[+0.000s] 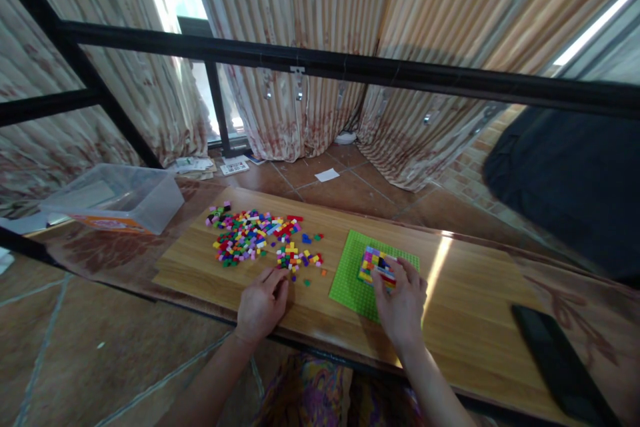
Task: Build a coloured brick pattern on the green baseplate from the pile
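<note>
My right hand (401, 300) reaches over a green baseplate (350, 267). Its thumb and fingers are bent around a low build of multicoloured toy bricks (369, 260) on the plate, partly covering it. My left hand (263, 303) rests at the table's near edge with its fingers curled in. Whatever those fingers may hold is hidden. Just beyond it lies a scattered pile of small toy bricks (245, 237) in many colours, with a few loose ones strewn toward the baseplate.
The wooden board (470, 300) lies across a low table. A clear plastic box (155, 200) with an orange label stands at the left. A black phone-like slab (560, 360) lies at the right. A black metal bar (340, 65) crosses before the curtains (310, 7).
</note>
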A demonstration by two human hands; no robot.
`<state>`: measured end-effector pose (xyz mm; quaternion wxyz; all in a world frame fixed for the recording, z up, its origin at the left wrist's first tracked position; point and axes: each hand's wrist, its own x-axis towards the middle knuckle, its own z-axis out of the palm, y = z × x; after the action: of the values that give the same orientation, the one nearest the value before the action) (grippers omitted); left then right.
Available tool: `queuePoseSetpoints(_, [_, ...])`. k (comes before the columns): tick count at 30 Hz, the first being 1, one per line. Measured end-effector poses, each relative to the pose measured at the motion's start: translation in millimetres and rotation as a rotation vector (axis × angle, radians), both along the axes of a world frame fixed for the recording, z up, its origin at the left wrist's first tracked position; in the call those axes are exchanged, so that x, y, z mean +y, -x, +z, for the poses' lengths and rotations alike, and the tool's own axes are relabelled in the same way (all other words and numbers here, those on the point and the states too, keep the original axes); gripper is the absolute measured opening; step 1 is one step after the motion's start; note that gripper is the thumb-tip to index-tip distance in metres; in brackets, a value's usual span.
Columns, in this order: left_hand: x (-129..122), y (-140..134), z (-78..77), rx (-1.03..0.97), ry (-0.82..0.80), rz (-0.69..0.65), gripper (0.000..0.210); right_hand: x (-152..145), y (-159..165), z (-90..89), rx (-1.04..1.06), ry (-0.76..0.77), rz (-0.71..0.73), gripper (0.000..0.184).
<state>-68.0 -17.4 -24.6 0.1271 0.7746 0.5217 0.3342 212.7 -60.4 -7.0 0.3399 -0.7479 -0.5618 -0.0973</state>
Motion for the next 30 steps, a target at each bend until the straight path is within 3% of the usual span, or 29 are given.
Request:
queuePoseSetpoints(8, [-0.7, -0.1, 0.2, 0.011, -0.012, 0.001, 0.018, 14.9, -1.8, -7.7, 0.217, 0.062, -0.121, 0.062])
queuePoseSetpoints(20, [-0.3, 0.1, -0.6, 0.006, -0.014, -0.004, 0.018, 17.4, 2.2, -10.3, 0.401, 0.008, -0.113, 0.055])
queuePoseSetpoints(30, [-4.4, -3.7, 4.9, -0.048, 0.005, 0.033, 0.019, 8.1, -15.6, -8.4, 0.409, -0.037, -0.069, 0.061])
